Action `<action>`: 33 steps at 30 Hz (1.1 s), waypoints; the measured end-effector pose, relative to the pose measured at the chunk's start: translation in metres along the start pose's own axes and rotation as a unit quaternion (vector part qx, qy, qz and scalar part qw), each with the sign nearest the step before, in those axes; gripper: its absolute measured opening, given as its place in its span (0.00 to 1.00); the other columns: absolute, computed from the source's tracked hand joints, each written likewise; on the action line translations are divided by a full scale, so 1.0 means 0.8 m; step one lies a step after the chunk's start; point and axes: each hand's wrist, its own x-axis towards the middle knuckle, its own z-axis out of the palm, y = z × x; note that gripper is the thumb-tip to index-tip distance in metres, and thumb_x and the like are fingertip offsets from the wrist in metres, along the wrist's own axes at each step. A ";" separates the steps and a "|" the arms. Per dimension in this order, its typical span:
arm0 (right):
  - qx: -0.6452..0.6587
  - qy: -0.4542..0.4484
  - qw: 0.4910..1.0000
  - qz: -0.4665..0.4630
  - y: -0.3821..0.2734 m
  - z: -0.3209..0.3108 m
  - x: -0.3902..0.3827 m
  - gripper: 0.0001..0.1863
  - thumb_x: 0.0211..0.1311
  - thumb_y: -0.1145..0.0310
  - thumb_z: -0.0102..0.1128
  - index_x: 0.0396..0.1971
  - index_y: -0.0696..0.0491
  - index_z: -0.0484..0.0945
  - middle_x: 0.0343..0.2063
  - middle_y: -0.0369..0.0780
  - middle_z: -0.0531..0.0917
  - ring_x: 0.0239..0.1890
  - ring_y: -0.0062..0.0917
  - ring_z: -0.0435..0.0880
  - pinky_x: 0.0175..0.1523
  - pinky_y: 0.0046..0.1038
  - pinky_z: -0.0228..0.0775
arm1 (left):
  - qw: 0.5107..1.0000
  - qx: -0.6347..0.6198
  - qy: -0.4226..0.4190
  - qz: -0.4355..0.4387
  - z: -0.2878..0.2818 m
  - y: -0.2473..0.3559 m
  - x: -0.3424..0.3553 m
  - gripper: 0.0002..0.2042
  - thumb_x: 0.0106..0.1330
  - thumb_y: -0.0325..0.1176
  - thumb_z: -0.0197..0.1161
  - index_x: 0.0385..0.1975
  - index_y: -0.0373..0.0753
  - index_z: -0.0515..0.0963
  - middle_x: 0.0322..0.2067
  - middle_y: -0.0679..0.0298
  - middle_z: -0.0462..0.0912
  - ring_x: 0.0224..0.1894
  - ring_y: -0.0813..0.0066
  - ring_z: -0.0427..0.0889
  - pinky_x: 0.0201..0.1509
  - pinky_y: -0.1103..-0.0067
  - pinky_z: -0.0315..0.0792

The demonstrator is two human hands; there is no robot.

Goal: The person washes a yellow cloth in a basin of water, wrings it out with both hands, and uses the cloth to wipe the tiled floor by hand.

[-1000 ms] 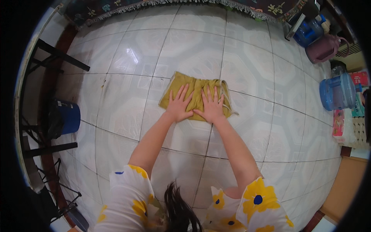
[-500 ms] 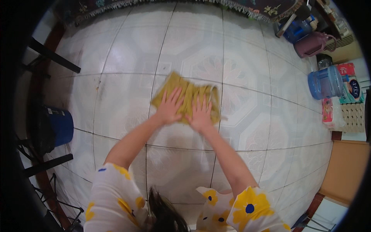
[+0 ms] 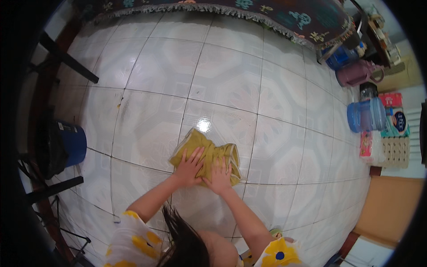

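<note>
A mustard-yellow cloth (image 3: pixel 194 141) with a pale edging lies bunched on the tiled floor (image 3: pixel 284 147). Flat on its left half, fingers spread, presses my left hand (image 3: pixel 188 169). My right hand (image 3: pixel 219 176) rests palm down on the right half, its fingers stretched forward. Both hands are open, and neither wraps round the cloth. Folds run across the cloth between the two hands. What lies beneath the palms is hidden.
At the left stand a blue bin (image 3: pixel 73 144) with a black bag and dark furniture legs (image 3: pixel 71 60). A fringed dark cover (image 3: pixel 249 11) hangs at the far edge. On the right are a blue water jug (image 3: pixel 365 115), a mauve pitcher (image 3: pixel 356 74) and a cardboard panel (image 3: pixel 384 209).
Both hands and the cloth have come nearer to me, sliding back over the floor and slightly left. The view has shifted, and more of the fringed cover shows. Both hands stay flat on the cloth.
</note>
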 end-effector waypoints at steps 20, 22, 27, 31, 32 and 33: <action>0.047 0.130 0.970 0.202 0.043 -0.116 0.223 0.44 0.56 0.39 0.39 0.64 0.54 0.41 0.65 0.48 0.37 0.66 0.47 0.27 0.61 0.56 0.18 | 0.985 0.131 0.051 0.100 -0.086 -0.141 0.246 0.35 0.48 0.50 0.53 0.59 0.44 0.60 0.66 0.64 0.43 0.67 0.67 0.42 0.66 0.58 0.35; 0.020 0.128 0.978 0.161 0.056 -0.138 0.256 0.47 0.53 0.37 0.41 0.64 0.51 0.40 0.65 0.47 0.36 0.66 0.47 0.27 0.62 0.56 0.19 | 0.987 0.148 0.047 0.051 -0.099 -0.160 0.252 0.34 0.50 0.50 0.51 0.60 0.47 0.58 0.66 0.66 0.43 0.68 0.68 0.40 0.67 0.59 0.34; 0.019 0.154 0.979 0.130 0.029 -0.162 0.315 0.51 0.45 0.32 0.47 0.65 0.44 0.40 0.65 0.46 0.36 0.66 0.47 0.27 0.62 0.56 0.22 | 0.985 0.131 0.109 -0.009 -0.113 -0.221 0.217 0.32 0.51 0.47 0.49 0.60 0.45 0.59 0.66 0.66 0.44 0.67 0.66 0.42 0.66 0.57 0.36; 0.006 0.191 0.975 0.110 0.015 -0.160 0.338 0.51 0.43 0.31 0.48 0.65 0.41 0.42 0.65 0.46 0.36 0.66 0.47 0.28 0.63 0.56 0.23 | 0.980 0.143 0.122 -0.062 -0.114 -0.236 0.211 0.32 0.52 0.48 0.48 0.60 0.46 0.58 0.65 0.66 0.45 0.67 0.66 0.42 0.65 0.56 0.37; -0.007 0.213 0.971 0.108 0.015 -0.161 0.343 0.51 0.43 0.31 0.48 0.65 0.41 0.43 0.65 0.45 0.36 0.66 0.47 0.28 0.63 0.56 0.23 | 0.977 0.149 0.141 -0.062 -0.115 -0.241 0.214 0.32 0.52 0.47 0.48 0.60 0.46 0.58 0.65 0.66 0.45 0.67 0.66 0.42 0.65 0.56 0.37; -0.004 0.215 0.970 0.110 0.012 -0.157 0.343 0.51 0.43 0.31 0.48 0.65 0.41 0.43 0.65 0.45 0.36 0.66 0.47 0.28 0.63 0.56 0.23 | 0.977 0.152 0.140 -0.059 -0.114 -0.243 0.212 0.32 0.52 0.47 0.48 0.60 0.46 0.58 0.65 0.66 0.45 0.67 0.66 0.42 0.65 0.56 0.37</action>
